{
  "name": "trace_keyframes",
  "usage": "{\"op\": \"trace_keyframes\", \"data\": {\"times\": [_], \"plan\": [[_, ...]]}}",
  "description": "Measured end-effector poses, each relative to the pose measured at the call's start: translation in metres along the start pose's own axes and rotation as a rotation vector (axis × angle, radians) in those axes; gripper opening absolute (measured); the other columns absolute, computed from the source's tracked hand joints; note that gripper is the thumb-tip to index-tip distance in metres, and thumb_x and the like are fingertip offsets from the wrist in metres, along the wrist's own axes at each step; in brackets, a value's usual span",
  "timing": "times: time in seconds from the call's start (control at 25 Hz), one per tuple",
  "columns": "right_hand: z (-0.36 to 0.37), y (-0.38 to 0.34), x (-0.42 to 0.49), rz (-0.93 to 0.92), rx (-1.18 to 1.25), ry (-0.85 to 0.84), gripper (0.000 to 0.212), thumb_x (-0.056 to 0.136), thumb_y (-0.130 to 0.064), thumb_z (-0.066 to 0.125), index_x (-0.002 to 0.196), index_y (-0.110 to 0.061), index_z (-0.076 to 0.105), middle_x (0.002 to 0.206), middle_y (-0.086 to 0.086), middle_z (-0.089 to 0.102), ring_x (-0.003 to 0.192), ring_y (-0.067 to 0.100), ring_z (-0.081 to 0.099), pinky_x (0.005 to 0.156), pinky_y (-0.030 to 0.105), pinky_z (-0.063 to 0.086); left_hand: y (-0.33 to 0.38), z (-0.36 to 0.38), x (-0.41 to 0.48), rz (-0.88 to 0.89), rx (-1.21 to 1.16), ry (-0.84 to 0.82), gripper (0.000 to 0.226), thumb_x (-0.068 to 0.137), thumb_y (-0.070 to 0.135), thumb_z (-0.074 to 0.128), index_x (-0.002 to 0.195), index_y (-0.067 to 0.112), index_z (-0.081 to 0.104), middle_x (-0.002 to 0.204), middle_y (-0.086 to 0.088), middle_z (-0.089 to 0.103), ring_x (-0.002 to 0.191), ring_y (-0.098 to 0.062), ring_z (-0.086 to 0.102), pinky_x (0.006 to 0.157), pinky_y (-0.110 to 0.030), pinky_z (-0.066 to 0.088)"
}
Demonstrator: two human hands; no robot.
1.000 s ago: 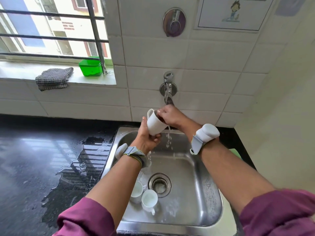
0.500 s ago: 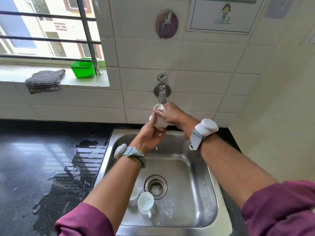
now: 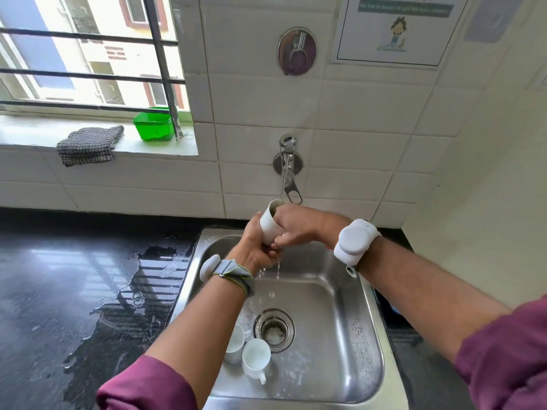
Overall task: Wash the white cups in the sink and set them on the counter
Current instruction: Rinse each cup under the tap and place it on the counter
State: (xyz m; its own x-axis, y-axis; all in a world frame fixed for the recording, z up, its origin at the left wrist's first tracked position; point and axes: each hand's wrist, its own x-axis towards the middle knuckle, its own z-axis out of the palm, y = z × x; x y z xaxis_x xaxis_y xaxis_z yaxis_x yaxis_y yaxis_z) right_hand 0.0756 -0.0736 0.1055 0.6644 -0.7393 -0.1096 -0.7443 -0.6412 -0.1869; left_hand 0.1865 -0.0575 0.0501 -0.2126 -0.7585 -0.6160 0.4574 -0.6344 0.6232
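Note:
A white cup [image 3: 270,221] is held under the running tap [image 3: 286,170], above the steel sink [image 3: 364,335]. My left hand [image 3: 256,245] grips the cup from below and the left. My right hand [image 3: 294,226] curls around its rim and right side, with fingers reaching inside it. Water drips from the hands into the basin. Two more white cups stand on the sink floor beside the drain [image 3: 273,328]: one [image 3: 256,361] in full view, the other [image 3: 235,343] partly hidden behind my left forearm.
A black counter [image 3: 59,291] lies left of the sink with a water puddle [image 3: 142,291] near the sink's edge. On the window sill sit a checked cloth [image 3: 88,145] and a green tub [image 3: 153,124]. Tiled wall stands behind; a cream wall closes the right side.
The cup has been lifted from over the basin up to the tap's stream and turned mouth-up. My right hand has wrapped further around its rim.

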Motion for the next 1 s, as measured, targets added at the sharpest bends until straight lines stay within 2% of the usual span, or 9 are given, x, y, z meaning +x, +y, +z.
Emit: {"op": "trace_keyframes", "data": {"times": [0.08,0.2,0.32,0.48,0.6,0.72,0.8,0.88,1.0], "plan": [[0.000,-0.002,-0.002,-0.018,0.020,0.021,0.020,0.073,-0.021,0.066,0.065,-0.006,0.056,0.076,0.013,0.058,0.068,0.025,0.055,0.062,0.035,0.046,-0.001,-0.001,-0.002,0.024,-0.028,-0.024,0.046,0.086,0.056,0.042,0.068,0.017,0.058,0.050,0.001,0.052,0.034,-0.013,0.039,0.035,-0.009,0.026],[-0.001,-0.007,-0.001,0.006,0.105,0.114,0.027,0.084,-0.025,0.056,0.078,0.001,0.059,0.088,0.017,0.060,0.075,0.027,0.056,0.070,0.038,0.047,-0.002,-0.001,-0.003,0.077,-0.070,-0.023,0.044,0.087,0.053,0.043,0.067,0.016,0.057,0.046,0.002,0.050,0.030,-0.011,0.039,0.034,-0.009,0.025],[0.002,-0.009,0.003,0.193,0.161,0.270,0.038,0.095,-0.036,0.042,0.081,-0.004,0.056,0.095,0.018,0.063,0.084,0.030,0.057,0.074,0.035,0.045,-0.001,0.006,-0.002,0.162,-0.112,0.044,0.048,0.088,0.057,0.045,0.071,0.014,0.058,0.047,-0.002,0.052,0.031,-0.012,0.039,0.033,-0.013,0.028],[0.010,-0.010,0.009,0.462,0.603,0.267,0.040,0.094,-0.037,0.044,0.106,-0.001,0.059,0.112,0.019,0.062,0.107,0.033,0.058,0.093,0.040,0.046,-0.006,0.010,0.002,0.322,-0.132,0.091,0.040,0.092,0.051,0.048,0.096,0.013,0.058,0.066,-0.007,0.056,0.047,-0.016,0.050,0.040,-0.019,0.037],[0.014,-0.023,0.010,0.438,0.604,0.209,0.022,0.087,-0.029,0.054,0.087,-0.008,0.058,0.091,0.014,0.063,0.089,0.030,0.061,0.079,0.037,0.049,-0.013,0.007,0.004,0.288,-0.262,0.117,0.044,0.094,0.050,0.046,0.097,0.008,0.055,0.073,-0.012,0.058,0.058,-0.020,0.054,0.047,-0.024,0.041],[0.010,-0.028,0.009,0.331,0.659,0.424,0.027,0.091,-0.024,0.053,0.066,-0.015,0.057,0.071,0.006,0.060,0.070,0.021,0.057,0.064,0.029,0.043,-0.008,0.004,0.004,0.238,-0.339,0.116,0.050,0.093,0.055,0.042,0.094,0.007,0.056,0.066,-0.012,0.062,0.044,-0.019,0.055,0.040,-0.020,0.042],[0.006,-0.021,0.009,0.363,0.979,0.716,0.035,0.094,-0.015,0.047,0.061,-0.019,0.058,0.065,0.002,0.060,0.061,0.013,0.054,0.057,0.022,0.042,-0.004,0.001,0.002,0.225,-0.331,0.086,0.054,0.093,0.059,0.037,0.095,0.007,0.053,0.066,-0.011,0.056,0.037,-0.017,0.046,0.036,-0.016,0.035],[0.010,-0.010,0.012,0.512,1.334,0.978,0.036,0.093,-0.006,0.041,0.061,-0.015,0.057,0.056,0.002,0.056,0.053,0.010,0.047,0.050,0.017,0.036,-0.005,-0.001,-0.001,0.241,-0.305,0.067,0.052,0.092,0.061,0.038,0.094,0.011,0.052,0.068,-0.009,0.052,0.041,-0.016,0.041,0.039,-0.015,0.031],[0.030,0.001,0.018,0.702,2.051,1.019,0.036,0.094,-0.001,0.033,0.062,-0.008,0.050,0.044,0.001,0.052,0.047,0.011,0.043,0.046,0.018,0.032,-0.008,-0.003,-0.005,0.286,-0.173,0.077,0.045,0.088,0.061,0.047,0.100,0.019,0.056,0.072,-0.004,0.054,0.048,-0.014,0.044,0.041,-0.017,0.031]]}}
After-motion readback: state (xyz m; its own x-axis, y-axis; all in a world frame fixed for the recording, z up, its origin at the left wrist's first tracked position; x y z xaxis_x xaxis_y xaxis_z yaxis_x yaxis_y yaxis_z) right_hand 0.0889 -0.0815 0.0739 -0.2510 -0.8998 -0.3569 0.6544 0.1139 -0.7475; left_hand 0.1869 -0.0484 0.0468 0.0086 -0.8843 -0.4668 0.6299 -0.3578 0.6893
